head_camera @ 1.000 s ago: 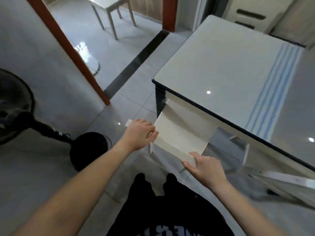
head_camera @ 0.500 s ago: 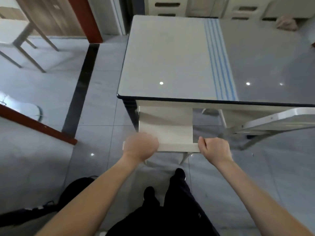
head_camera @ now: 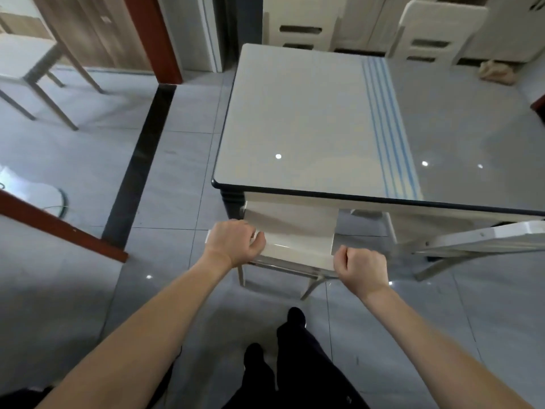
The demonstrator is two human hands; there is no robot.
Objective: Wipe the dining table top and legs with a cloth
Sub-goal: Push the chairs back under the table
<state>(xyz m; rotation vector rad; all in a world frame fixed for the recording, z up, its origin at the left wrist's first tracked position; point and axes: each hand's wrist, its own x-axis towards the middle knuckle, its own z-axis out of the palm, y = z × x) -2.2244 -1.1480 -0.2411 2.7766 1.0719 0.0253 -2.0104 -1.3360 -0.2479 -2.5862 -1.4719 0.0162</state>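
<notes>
The dining table (head_camera: 295,113) has a glossy white and grey top with blue stripes and a dark rim; one dark leg (head_camera: 233,205) shows under its near left corner. A beige crumpled cloth (head_camera: 495,72) lies on the far right of the top, out of both hands. A white chair (head_camera: 295,231) stands tucked under the near edge. My left hand (head_camera: 233,243) grips the left end of its backrest. My right hand (head_camera: 361,265) is curled in a fist round the right end.
Another white chair (head_camera: 486,240) leans tilted under the table at the right. Two white chairs (head_camera: 298,31) stand at the far side. A small table (head_camera: 26,60) is at the far left past a red door frame (head_camera: 153,39). My legs stand on grey tiles.
My view has swung round to face the table squarely. My right hand went from lying flat on the backrest to curling round its right end. My left hand keeps its grip.
</notes>
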